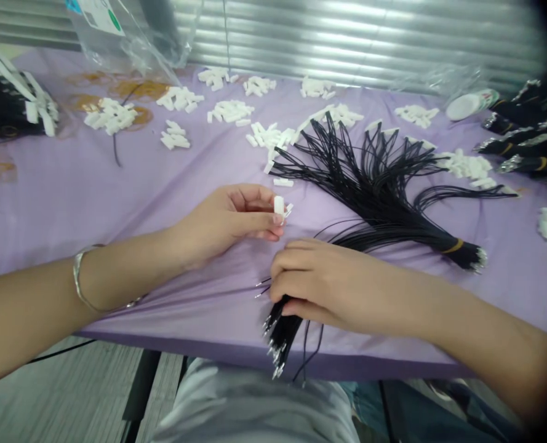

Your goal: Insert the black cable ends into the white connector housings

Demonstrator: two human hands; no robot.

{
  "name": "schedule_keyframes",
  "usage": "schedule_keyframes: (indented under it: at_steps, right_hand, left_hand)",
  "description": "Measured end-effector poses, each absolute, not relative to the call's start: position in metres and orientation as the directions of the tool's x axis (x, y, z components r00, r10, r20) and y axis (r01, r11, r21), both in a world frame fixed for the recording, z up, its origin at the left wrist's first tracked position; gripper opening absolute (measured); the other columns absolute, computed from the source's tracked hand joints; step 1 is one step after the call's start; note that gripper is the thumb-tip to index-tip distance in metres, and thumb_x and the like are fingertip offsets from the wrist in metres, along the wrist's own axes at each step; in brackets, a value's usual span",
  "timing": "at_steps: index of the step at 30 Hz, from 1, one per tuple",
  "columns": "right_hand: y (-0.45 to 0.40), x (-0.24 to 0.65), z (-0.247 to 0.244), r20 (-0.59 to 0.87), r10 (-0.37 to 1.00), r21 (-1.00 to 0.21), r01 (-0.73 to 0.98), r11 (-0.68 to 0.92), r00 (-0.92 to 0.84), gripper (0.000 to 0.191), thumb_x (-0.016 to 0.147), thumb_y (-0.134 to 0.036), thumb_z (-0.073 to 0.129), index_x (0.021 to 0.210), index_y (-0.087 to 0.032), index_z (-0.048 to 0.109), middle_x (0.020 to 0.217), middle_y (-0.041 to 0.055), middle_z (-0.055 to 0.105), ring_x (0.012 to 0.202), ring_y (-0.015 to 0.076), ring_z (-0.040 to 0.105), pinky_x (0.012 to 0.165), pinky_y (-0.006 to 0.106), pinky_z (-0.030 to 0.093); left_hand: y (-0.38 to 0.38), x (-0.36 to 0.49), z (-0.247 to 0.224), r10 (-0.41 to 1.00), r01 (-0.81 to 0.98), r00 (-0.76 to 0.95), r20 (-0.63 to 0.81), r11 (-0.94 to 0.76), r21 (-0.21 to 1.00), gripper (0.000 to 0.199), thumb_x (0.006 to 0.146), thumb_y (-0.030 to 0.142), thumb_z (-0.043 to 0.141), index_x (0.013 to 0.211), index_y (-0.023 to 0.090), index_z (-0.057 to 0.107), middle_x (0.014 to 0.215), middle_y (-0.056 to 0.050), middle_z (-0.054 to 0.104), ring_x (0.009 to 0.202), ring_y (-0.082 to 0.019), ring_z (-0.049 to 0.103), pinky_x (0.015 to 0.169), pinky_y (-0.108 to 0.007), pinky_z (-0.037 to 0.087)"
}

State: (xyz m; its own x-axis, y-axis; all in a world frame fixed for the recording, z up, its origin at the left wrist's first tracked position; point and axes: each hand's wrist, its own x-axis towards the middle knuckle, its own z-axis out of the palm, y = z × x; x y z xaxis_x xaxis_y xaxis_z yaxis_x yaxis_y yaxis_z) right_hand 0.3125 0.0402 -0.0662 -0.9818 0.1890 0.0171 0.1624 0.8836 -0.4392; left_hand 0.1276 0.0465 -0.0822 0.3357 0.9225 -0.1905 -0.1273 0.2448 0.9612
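Between the thumb and fingers of my left hand (236, 215) are small white plastic connector housings (279, 205), one standing upright and others partly hidden. My right hand (319, 280) curls over a bunch of thin black wires (285, 332) near the table's front edge. Silvery terminals tip the wire ends below it, and a couple of single wires poke out to its left. Behind the right hand lies a larger wire bundle (393, 203), tied with a yellow band, its far ends fanned out among white housings. What my right fingertips pinch is partly hidden.
Several small piles of white housings (231, 111) lie across the purple cloth (162, 197). Banded wire bundles (531, 135) sit at the right, another bundle (10, 92) at the far left. A clear plastic bag (130, 37) stands before the blinds. A round white lid (467, 106) lies back right.
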Motion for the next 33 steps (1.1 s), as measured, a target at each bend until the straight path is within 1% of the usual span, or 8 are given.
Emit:
schedule_keyframes:
  at_steps: [3, 7, 11, 13, 20, 23, 26, 33]
  right_hand:
    - [0.041, 0.312, -0.067, 0.021, 0.251, -0.506, 0.206, 0.837, -0.968, 0.012, 0.085, -0.017, 0.052, 0.078, -0.015, 0.062, 0.088, 0.0053, 0.059, 0.093, 0.0161, 0.05, 0.09, 0.033, 0.04]
    - [0.046, 0.317, -0.067, 0.073, 0.338, -0.727, 0.182, 0.662, -0.938, 0.007, 0.085, -0.014, 0.051, 0.083, -0.014, 0.058, 0.095, 0.0054, 0.062, 0.091, 0.012, 0.054, 0.087, 0.028, 0.044]
    - [0.049, 0.322, -0.068, 0.109, 0.607, -0.893, 0.192, 0.408, -0.787, 0.008, 0.084, -0.02, 0.055, 0.087, -0.014, 0.059, 0.089, 0.0034, 0.066, 0.084, 0.0113, 0.061, 0.077, 0.026, 0.049]
    - [0.049, 0.323, -0.069, 0.106, 0.712, -0.937, 0.17, 0.305, -0.694, 0.011, 0.08, -0.021, 0.06, 0.089, -0.015, 0.063, 0.086, 0.0025, 0.068, 0.081, 0.0121, 0.063, 0.075, 0.026, 0.051]
    - [0.054, 0.323, -0.07, 0.116, 0.757, -0.982, 0.042, 0.186, -0.644, 0.008, 0.075, -0.016, 0.064, 0.082, -0.017, 0.068, 0.095, 0.003, 0.069, 0.092, 0.015, 0.064, 0.085, 0.03, 0.051]
    - [0.056, 0.323, -0.07, 0.076, 0.778, -0.991, 0.036, 0.126, -0.624, 0.004, 0.075, -0.014, 0.063, 0.077, -0.016, 0.066, 0.08, 0.0009, 0.07, 0.076, 0.0111, 0.065, 0.072, 0.024, 0.052]
    - [0.056, 0.321, -0.069, 0.069, 0.822, -0.987, 0.081, 0.139, -0.565, 0.003, 0.074, -0.014, 0.064, 0.072, -0.015, 0.064, 0.064, -0.0019, 0.063, 0.057, 0.0063, 0.056, 0.053, 0.017, 0.045]
    - [0.055, 0.322, -0.067, 0.08, 0.877, -0.961, 0.198, 0.194, -0.474, 0.004, 0.073, -0.018, 0.063, 0.071, -0.014, 0.063, 0.064, 0.0003, 0.061, 0.056, 0.0076, 0.052, 0.051, 0.019, 0.04]
  left_hand:
    - [0.045, 0.127, -0.082, 0.926, -0.06, 0.338, -0.168, 0.2, 0.978, 0.011, 0.067, 0.008, 0.067, 0.07, 0.012, 0.058, 0.066, 0.002, 0.062, 0.064, -0.009, 0.059, 0.064, -0.02, 0.047]
    - [0.044, 0.125, -0.081, 0.935, -0.057, 0.334, -0.122, 0.149, 0.987, 0.014, 0.067, 0.01, 0.07, 0.068, 0.013, 0.056, 0.063, 0.003, 0.062, 0.061, -0.009, 0.059, 0.059, -0.019, 0.047]
    - [0.047, 0.124, -0.081, 0.943, -0.161, 0.319, -0.091, 0.149, 0.976, 0.022, 0.07, 0.008, 0.068, 0.09, 0.017, 0.064, 0.067, 0.003, 0.064, 0.06, -0.007, 0.06, 0.062, -0.018, 0.049]
    - [0.048, 0.125, -0.081, 0.956, -0.199, 0.282, -0.081, 0.141, 0.97, 0.023, 0.071, 0.01, 0.068, 0.092, 0.016, 0.067, 0.069, 0.003, 0.065, 0.061, -0.007, 0.06, 0.064, -0.018, 0.05]
    - [0.047, 0.126, -0.083, 0.952, -0.227, 0.282, -0.116, 0.184, 0.956, 0.012, 0.078, 0.019, 0.065, 0.089, 0.016, 0.07, 0.085, -0.002, 0.068, 0.075, -0.01, 0.063, 0.072, -0.022, 0.053]
    - [0.047, 0.126, -0.083, 0.937, -0.209, 0.317, -0.15, 0.223, 0.952, 0.012, 0.078, 0.019, 0.064, 0.089, 0.015, 0.069, 0.086, -0.002, 0.068, 0.076, -0.011, 0.064, 0.074, -0.023, 0.052]
    - [0.047, 0.126, -0.083, 0.939, -0.194, 0.317, -0.136, 0.205, 0.959, 0.014, 0.078, 0.016, 0.064, 0.092, 0.016, 0.065, 0.076, 0.001, 0.065, 0.069, -0.008, 0.062, 0.068, -0.02, 0.051]
    - [0.044, 0.125, -0.083, 0.909, -0.143, 0.404, -0.105, 0.176, 0.974, 0.013, 0.079, 0.02, 0.063, 0.092, 0.018, 0.067, 0.078, 0.001, 0.061, 0.068, -0.007, 0.056, 0.059, -0.017, 0.047]
